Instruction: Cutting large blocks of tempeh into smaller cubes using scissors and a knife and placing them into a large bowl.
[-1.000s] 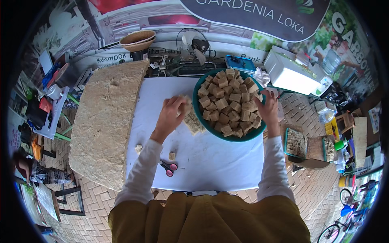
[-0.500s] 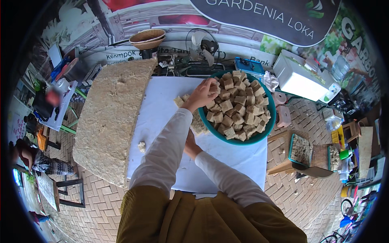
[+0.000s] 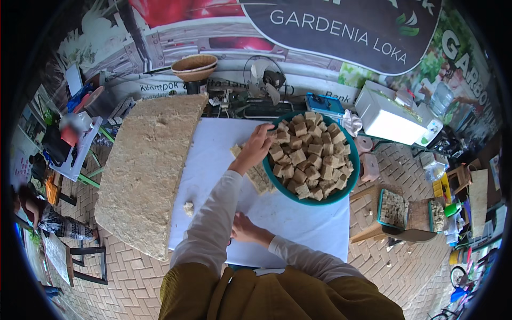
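A round green basin point(image 3: 354, 184) heaped with tan fibrous cubes point(image 3: 314, 160), like rockwool, stands on the white-covered table point(image 3: 298, 226). My left hand point(image 3: 255, 148) is at the basin's left rim, fingers stretched out and apart, with nothing seen in them. Partly hidden under that hand and wrist lies a flat tan piece of the same material point(image 3: 262, 180). Lower down, near the table's front edge, my right hand point(image 3: 246, 228) is closed. A small red bit shows beside its fingers; the rest of what it grips is hidden by my left sleeve.
A large tan fibrous slab point(image 3: 144, 170) leans over the table's left side. A small crumb point(image 3: 189, 208) lies beside it. Behind the table stand a fan point(image 3: 265, 80), woven baskets point(image 3: 194, 66) and a white box point(image 3: 386, 114). A wooden chair point(image 3: 410, 232) holds trays of cubes at right.
My left hand has drawn back from over the cubes to the basin's left rim, and its fingers have opened. My right hand has moved down toward the table's front edge.
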